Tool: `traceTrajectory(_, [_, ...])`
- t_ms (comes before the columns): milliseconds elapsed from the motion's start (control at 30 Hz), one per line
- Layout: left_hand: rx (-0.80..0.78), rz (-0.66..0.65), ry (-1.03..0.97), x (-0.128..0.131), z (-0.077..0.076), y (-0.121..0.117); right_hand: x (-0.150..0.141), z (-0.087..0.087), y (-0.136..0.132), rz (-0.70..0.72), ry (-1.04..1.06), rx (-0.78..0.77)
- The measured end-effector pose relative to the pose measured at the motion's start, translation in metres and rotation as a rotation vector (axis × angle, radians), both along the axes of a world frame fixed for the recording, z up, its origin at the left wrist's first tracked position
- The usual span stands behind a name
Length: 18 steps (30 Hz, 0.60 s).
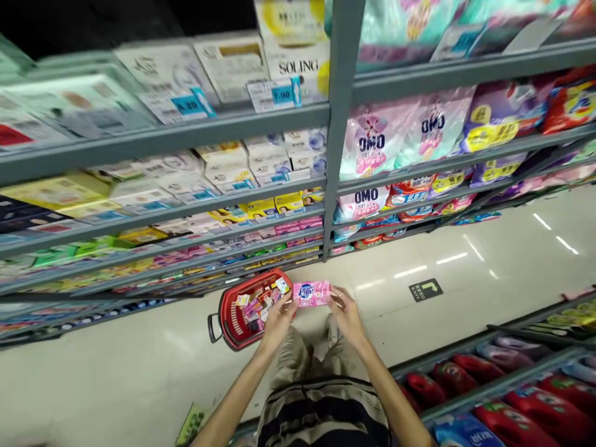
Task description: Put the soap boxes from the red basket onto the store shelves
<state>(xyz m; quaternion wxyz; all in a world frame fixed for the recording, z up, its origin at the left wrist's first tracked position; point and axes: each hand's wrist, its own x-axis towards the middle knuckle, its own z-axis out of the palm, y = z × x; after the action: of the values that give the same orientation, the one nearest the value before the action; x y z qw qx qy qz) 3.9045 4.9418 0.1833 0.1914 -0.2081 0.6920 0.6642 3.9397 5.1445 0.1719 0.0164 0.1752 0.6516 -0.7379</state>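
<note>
A shop aisle with a pale glossy floor [116, 366] and grey shelves [339, 155] of boxed soap and pink OMO detergent bags [372, 146]; one box reads SOLING [298, 65]. Left hand [278, 320] and right hand [347, 316] grip a pink packet [311, 293] by its ends above a red basket [233, 329] on the floor.

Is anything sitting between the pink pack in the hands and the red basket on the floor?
Nothing visible. Both the left hand and right hand hold the pink pack right beside the red basket, whose open top already holds several small packs.
</note>
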Motion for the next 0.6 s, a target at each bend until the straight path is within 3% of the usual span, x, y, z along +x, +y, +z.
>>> traceTrajectory(133, [0.064,0.072,-0.007,-0.013,-0.010,0.017,-0.022,-0.007,0.024,0.020,0.013,-0.055])
traceTrajectory(333, [0.101,0.136,0.024,-0.031,-0.036,0.031,-0.050,-0.027,0.034,0.064,0.004,-0.051])
traceTrajectory(467, [0.045,0.145,0.040,-0.041,-0.069,0.033,-0.062,-0.060,0.031,0.077,-0.030,0.011])
traceTrajectory(600, [-0.022,0.139,0.040,-0.046,-0.110,0.034,-0.070,-0.101,0.024,0.114,-0.083,0.177])
